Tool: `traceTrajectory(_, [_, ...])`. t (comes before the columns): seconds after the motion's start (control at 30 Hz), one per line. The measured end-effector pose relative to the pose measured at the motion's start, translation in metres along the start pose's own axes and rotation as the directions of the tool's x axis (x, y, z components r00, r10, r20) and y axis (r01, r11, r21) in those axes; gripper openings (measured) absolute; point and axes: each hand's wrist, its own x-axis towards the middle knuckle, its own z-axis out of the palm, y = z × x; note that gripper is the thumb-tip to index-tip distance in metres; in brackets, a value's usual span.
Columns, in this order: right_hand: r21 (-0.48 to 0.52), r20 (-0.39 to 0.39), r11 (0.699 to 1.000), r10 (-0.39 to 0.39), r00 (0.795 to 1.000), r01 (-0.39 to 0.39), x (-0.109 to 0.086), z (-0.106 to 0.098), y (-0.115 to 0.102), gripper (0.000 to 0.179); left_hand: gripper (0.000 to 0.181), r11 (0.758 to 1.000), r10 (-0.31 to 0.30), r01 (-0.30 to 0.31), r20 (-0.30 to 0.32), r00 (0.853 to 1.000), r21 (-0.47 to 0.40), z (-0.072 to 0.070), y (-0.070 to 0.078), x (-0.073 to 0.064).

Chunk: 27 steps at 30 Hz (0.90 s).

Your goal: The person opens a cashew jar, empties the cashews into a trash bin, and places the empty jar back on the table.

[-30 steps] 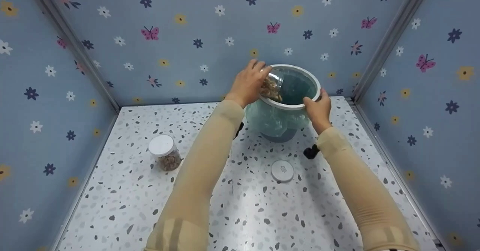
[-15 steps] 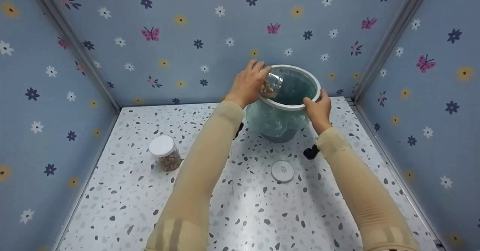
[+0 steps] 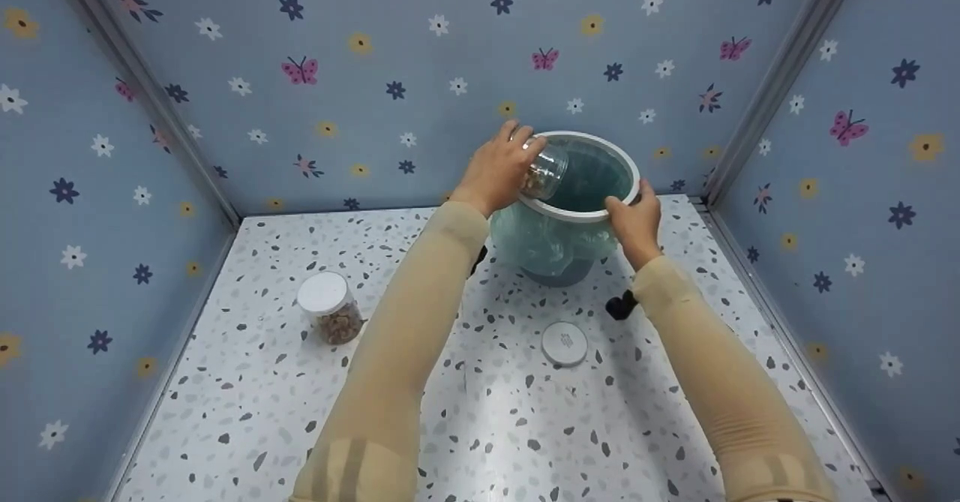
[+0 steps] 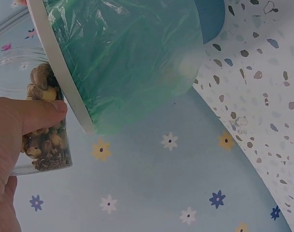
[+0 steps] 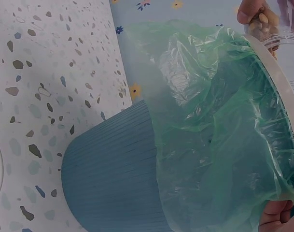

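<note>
My left hand (image 3: pixel 496 168) grips a clear plastic jar (image 3: pixel 551 170) tipped on its side, its open mouth over the trash bin. Brown, nut-like pieces (image 4: pixel 48 140) lie along the jar's lower side, and the left thumb presses on its wall in the left wrist view. The blue ribbed trash bin (image 5: pixel 113 169) is lined with a green plastic bag (image 3: pixel 551 239), folded down outside under a white rim ring (image 3: pixel 581 215). At the bin's right front, my right hand (image 3: pixel 637 220) holds the rim, thumb on top; its fingers are partly hidden.
A second jar (image 3: pixel 339 322) with a white lid and brown contents stands upright at left. One loose white lid (image 3: pixel 564 344) lies on the speckled table (image 3: pixel 510 427) in front of the bin. Flowered wall panels (image 3: pixel 420 59) enclose the back and sides.
Fewer brown pieces show in the tipped jar, with more of its wall bare near the mouth. Both hands and the bin have stayed in nearly the same place.
</note>
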Motion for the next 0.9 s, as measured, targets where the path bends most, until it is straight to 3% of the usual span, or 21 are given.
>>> traceTrajectory(0.9, [-0.018, -0.019, 1.0, 0.009, 1.0, -0.01, 0.0009, 0.0009, -0.001, 0.088, 0.061, 0.989, 0.064, -0.066, 0.026, 0.998, 0.129, -0.0019, 0.0012, 0.0057])
